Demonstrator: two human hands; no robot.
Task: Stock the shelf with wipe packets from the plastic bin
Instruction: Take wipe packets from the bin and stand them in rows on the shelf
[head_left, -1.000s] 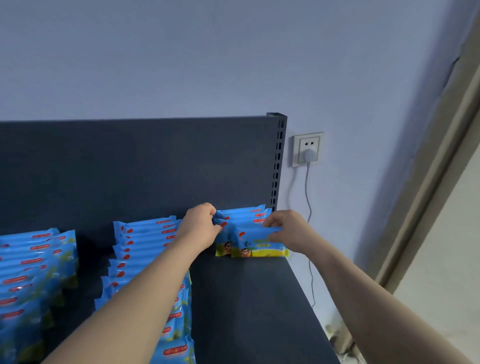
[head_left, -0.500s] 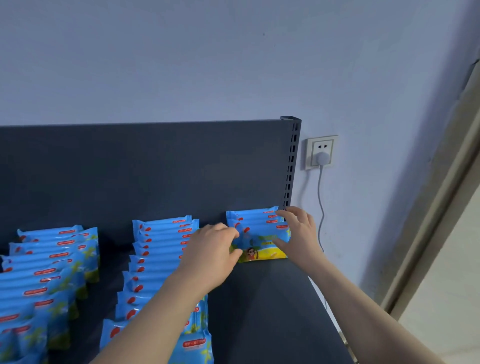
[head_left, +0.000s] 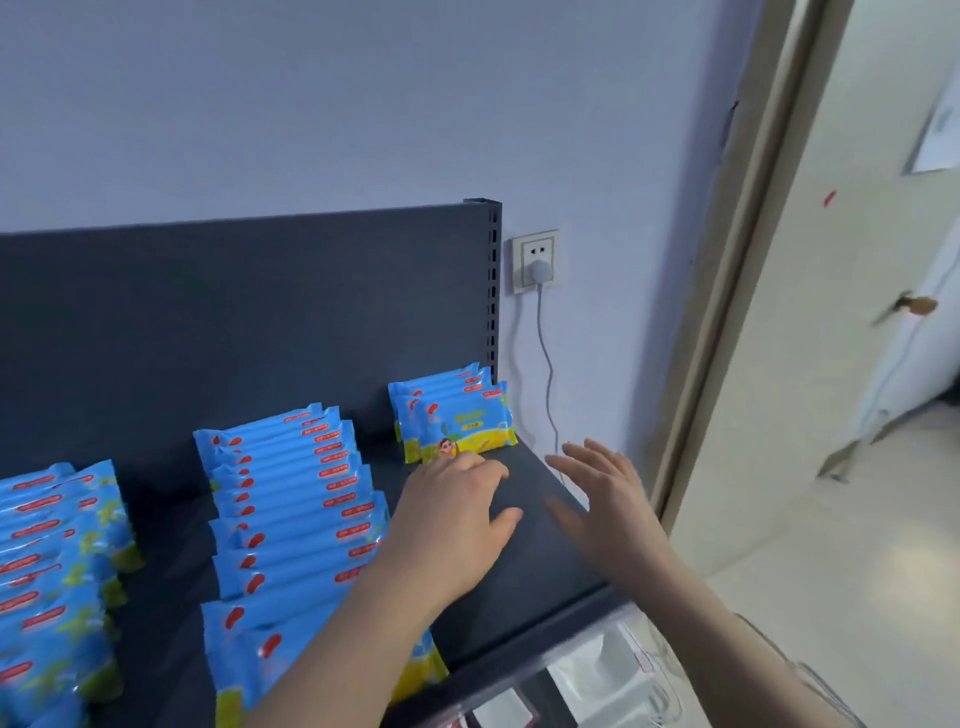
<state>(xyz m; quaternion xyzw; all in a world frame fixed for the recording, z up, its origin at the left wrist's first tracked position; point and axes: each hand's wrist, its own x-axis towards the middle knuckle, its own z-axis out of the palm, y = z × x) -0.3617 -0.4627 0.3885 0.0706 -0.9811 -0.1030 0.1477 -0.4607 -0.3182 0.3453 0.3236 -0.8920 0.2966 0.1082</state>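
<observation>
A short row of three blue and yellow wipe packets (head_left: 457, 415) stands upright at the back right of the dark shelf (head_left: 540, 561). My left hand (head_left: 457, 514) hovers just in front of that row, fingers loosely bent and holding nothing. My right hand (head_left: 602, 499) is beside it over the shelf's right edge, fingers spread and empty. A longer row of the same packets (head_left: 291, 499) fills the middle of the shelf, and another row (head_left: 52, 561) sits at the left. The plastic bin's clear rim (head_left: 613, 670) shows below the shelf's front edge.
The shelf's dark back panel (head_left: 249, 322) rises behind the rows. A wall socket (head_left: 536, 261) with a plug and cable is right of the shelf post. A door frame (head_left: 727, 291) and a doorway lie to the right.
Both hands have let go of the right-hand packets and drawn back toward me. The view has swung right and down, bringing the shelf's front edge and the bin into sight.
</observation>
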